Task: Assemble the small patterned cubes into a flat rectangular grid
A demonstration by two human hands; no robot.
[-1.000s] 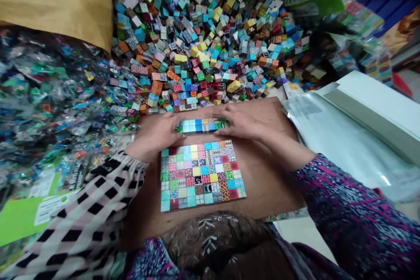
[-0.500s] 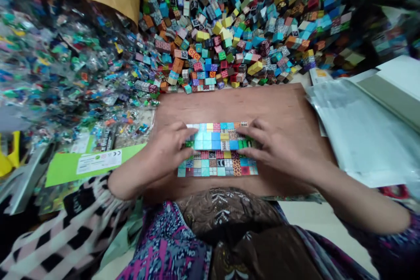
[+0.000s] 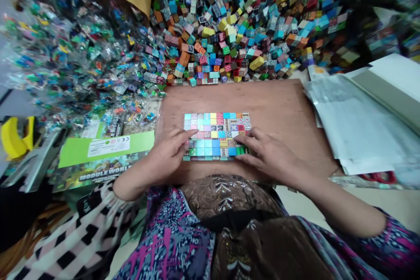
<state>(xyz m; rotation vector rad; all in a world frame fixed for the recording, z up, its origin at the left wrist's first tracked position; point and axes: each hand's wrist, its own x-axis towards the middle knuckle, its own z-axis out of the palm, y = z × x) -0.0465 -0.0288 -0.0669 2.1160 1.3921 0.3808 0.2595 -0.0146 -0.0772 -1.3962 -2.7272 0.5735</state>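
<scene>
A slab of patterned toy cubes lies on a brown board in front of me, its faces laid in neat rows. Along its near side is a strip of cubes, blue, green and tan, which appears raised over the rows below. My left hand pinches the strip's left end between thumb and fingers. At the right end, my right hand grips it the same way, fingertips on the green cubes. The undersides of the cubes are hidden.
A big heap of loose cubes fills the far side of the brown board. Small bagged pieces pile up at left, above a green printed box and a yellow-handled tool. Plastic bags lie at right.
Between my hands, the strip has come from the middle of the slab to its near side, uncovering the far rows. The camera view has shifted slightly as well.
</scene>
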